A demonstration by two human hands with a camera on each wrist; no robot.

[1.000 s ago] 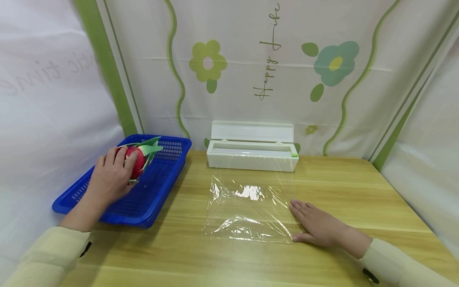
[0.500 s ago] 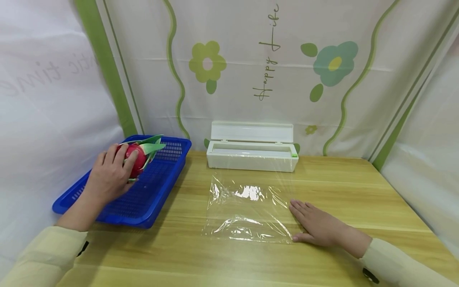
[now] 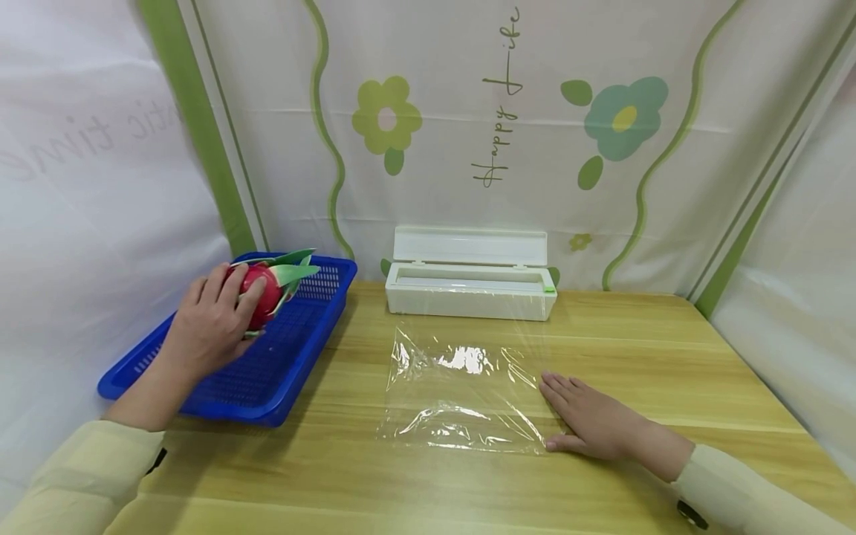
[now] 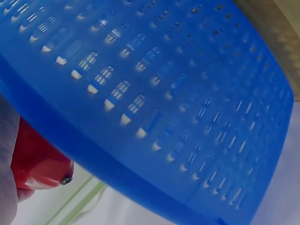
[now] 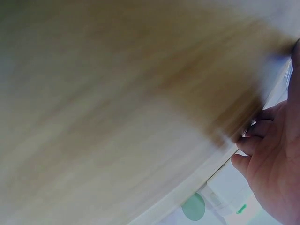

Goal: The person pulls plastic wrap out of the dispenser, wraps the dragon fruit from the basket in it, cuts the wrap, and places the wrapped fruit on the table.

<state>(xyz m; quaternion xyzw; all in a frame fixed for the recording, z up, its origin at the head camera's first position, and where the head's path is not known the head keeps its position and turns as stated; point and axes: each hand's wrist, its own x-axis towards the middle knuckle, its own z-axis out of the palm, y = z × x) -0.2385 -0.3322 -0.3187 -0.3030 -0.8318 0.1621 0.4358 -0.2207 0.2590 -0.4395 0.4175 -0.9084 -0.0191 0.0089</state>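
Note:
My left hand [image 3: 210, 319] grips a red dragon fruit [image 3: 266, 295] with green leafy tips, over the blue plastic basket [image 3: 294, 364]. In the left wrist view the fruit's red end [image 4: 42, 161] shows beside the hand at the left, with the basket's slotted wall [image 4: 140, 84] filling most of the picture. A sheet of clear plastic wrap [image 3: 461, 401] lies on the wooden table, drawn out from a white wrap dispenser [image 3: 468, 303]. My right hand [image 3: 591, 417] rests flat on the table with straight fingers, its fingertips at the wrap's right edge.
The dispenser's lid [image 3: 470, 247] stands raised at the back, and a small green slider [image 3: 549, 289] sits at its right end. Patterned white curtains [image 3: 441, 193] enclose the table [image 3: 669, 357] at the back and both sides.
My left hand has shifted slightly up and to the right with the dragon fruit, whose leaves now reach farther over the basket's back rim. The right hand and the wrap stay put.

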